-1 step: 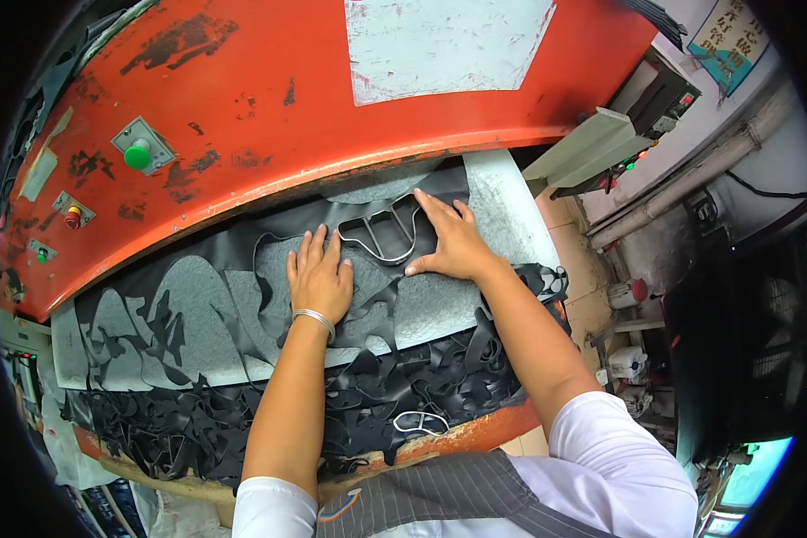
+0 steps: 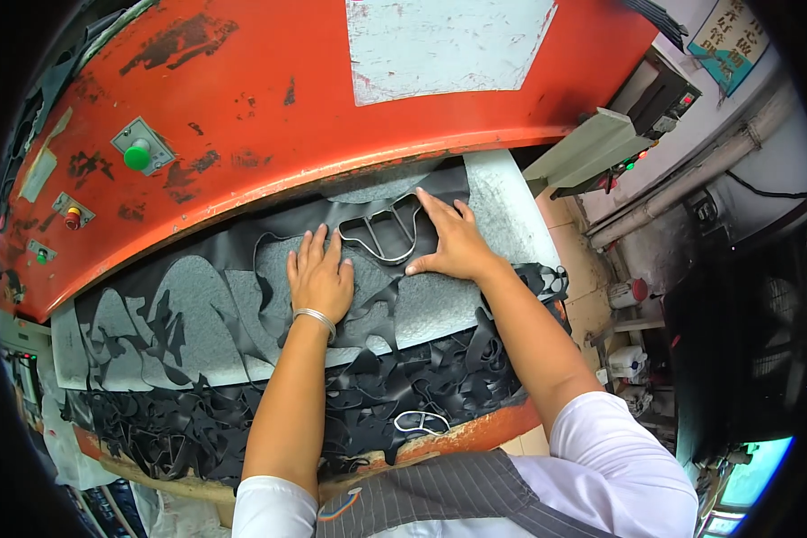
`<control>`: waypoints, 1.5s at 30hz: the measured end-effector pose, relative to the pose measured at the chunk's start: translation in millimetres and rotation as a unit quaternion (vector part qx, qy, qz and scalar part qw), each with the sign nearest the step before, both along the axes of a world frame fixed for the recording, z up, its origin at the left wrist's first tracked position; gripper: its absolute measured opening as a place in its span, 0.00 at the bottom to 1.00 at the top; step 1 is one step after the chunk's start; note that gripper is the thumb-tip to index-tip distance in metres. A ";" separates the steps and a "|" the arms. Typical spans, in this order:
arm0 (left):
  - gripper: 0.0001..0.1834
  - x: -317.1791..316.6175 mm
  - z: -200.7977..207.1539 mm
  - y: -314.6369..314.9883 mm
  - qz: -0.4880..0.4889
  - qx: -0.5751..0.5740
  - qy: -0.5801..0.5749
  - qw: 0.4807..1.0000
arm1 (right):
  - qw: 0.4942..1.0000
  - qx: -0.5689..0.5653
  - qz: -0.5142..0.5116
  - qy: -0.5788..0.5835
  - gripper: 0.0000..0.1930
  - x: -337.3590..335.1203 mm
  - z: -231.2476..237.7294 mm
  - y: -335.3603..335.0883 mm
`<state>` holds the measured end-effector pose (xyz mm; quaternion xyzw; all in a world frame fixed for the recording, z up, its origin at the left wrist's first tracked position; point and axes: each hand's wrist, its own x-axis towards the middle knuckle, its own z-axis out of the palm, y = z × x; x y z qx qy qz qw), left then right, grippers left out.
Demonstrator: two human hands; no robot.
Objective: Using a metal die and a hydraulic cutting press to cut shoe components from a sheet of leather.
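A metal cutting die (image 2: pixel 378 235), a rounded frame with crossbars, lies on black sheet material (image 2: pixel 305 215) on the press bed. My right hand (image 2: pixel 455 244) spans the die's right side, index fingertip at its upper corner and thumb at its lower edge. My left hand (image 2: pixel 321 280) rests flat just left of the die, fingers stretched out and holding nothing. Large cut-out gaps in the sheet show the grey, worn cutting board (image 2: pixel 197 305) beneath. A second, smaller white-edged die (image 2: pixel 420 422) sits on black scraps near the front edge.
The orange press head (image 2: pixel 269 117) stands just beyond the bed, with a green button (image 2: pixel 137 156) and a red knob (image 2: pixel 73 216) at left. Black offcuts (image 2: pixel 403 386) pile along the front. A grey control box (image 2: pixel 592 148) juts in at the right.
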<state>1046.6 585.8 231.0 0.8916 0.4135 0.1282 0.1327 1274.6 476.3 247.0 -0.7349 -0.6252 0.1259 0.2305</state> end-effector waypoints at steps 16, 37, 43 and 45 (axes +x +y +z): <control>0.29 -59.6 1.6 16.8 -0.005 0.057 -0.024 0.998 | 0.993 0.073 -0.064 -0.069 0.63 -40.4 -2.0 5.1; 0.32 -553.9 91.9 154.0 0.177 0.014 -0.400 0.899 | 0.946 0.294 0.021 0.134 0.25 -325.2 110.7 45.7; 0.09 -416.4 62.4 -103.1 0.086 -0.190 -0.306 0.929 | 0.978 -0.041 0.192 0.073 0.20 -323.4 66.1 -112.1; 0.08 -385.7 54.2 -154.4 -0.051 -0.186 -0.222 0.956 | 0.965 -0.159 0.202 0.042 0.25 -316.5 56.7 -156.3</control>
